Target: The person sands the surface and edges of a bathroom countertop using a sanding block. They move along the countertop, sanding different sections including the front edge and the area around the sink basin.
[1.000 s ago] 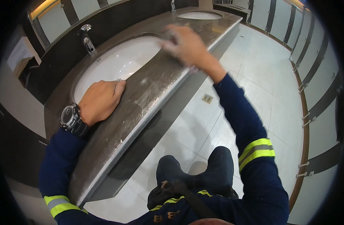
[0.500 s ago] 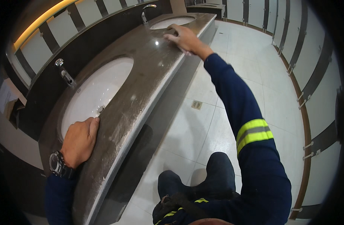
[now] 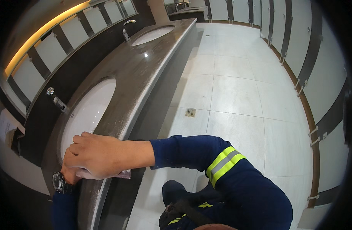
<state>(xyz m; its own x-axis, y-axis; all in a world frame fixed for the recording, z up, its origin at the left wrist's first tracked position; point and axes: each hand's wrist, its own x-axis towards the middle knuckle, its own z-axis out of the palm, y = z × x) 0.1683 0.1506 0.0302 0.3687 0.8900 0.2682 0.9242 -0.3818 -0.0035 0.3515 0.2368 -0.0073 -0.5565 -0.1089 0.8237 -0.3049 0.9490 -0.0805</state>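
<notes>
My right hand (image 3: 93, 155) reaches across to the left, its fingers curled over my left hand (image 3: 69, 174) at the counter's near end. Most of the left hand is hidden beneath it, fingers included; a black watch (image 3: 60, 181) circles that wrist. A small pinkish, flat piece (image 3: 124, 174) shows below my right wrist at the counter edge; which hand has it, I cannot tell. Both hands are by the front rim of the near white basin (image 3: 89, 109), set into the dark brown countertop (image 3: 124, 82), which has pale dusty smears along its front edge.
Behind the near basin stands a chrome faucet (image 3: 57, 100), and another faucet (image 3: 126, 30) serves the far basin (image 3: 153, 35). A mirror runs along the left wall. White tiled floor (image 3: 237, 96) with a small drain (image 3: 190, 112) lies right of the counter. Cubicle doors (image 3: 325, 92) line the right.
My right hand has come back from beside the far basin to lie over my left hand. The view has shifted, and the counter now sits farther left.
</notes>
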